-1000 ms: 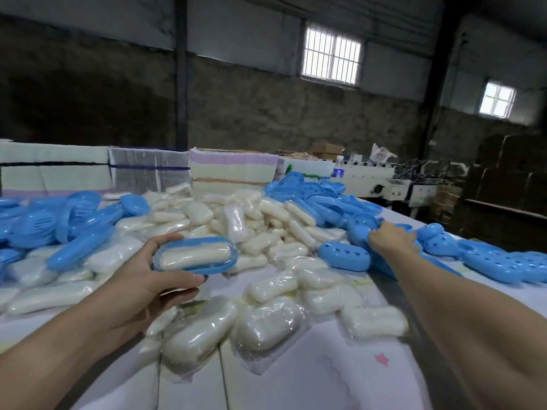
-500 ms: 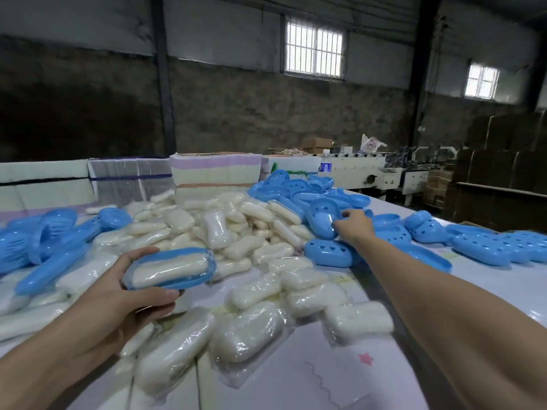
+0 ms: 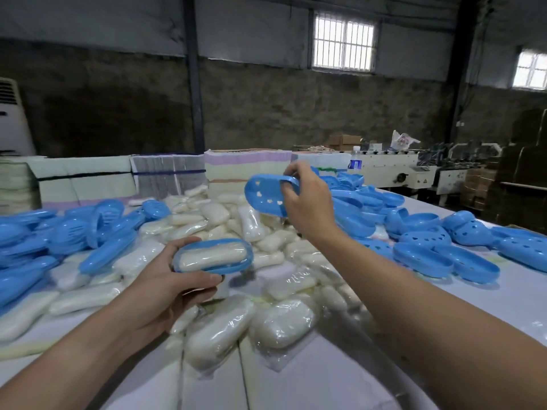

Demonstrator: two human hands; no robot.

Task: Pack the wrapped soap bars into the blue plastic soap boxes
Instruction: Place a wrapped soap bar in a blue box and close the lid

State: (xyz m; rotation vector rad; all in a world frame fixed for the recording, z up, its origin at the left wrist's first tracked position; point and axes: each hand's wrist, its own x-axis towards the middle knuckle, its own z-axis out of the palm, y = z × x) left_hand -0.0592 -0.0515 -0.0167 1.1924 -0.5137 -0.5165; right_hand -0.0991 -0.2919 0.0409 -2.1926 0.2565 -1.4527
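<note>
My left hand (image 3: 165, 287) holds a blue soap box bottom (image 3: 213, 255) with a wrapped white soap bar (image 3: 211, 255) lying inside it, low over the table. My right hand (image 3: 307, 202) grips a blue perforated box lid (image 3: 268, 195) in the air, above and to the right of the filled bottom, its hollow side turned toward me. A heap of wrapped soap bars (image 3: 236, 291) covers the middle of the table.
Blue box halves are piled at the left (image 3: 68, 235) and at the right (image 3: 444, 247). The white table (image 3: 518, 297) runs to the right. Stacked flat sheets (image 3: 165, 173), a water bottle (image 3: 355, 161) and a machine (image 3: 408, 170) stand behind.
My right hand has lifted a blue lid out of the right pile and brought it up and leftward toward the filled bottom. My left hand keeps holding that bottom.
</note>
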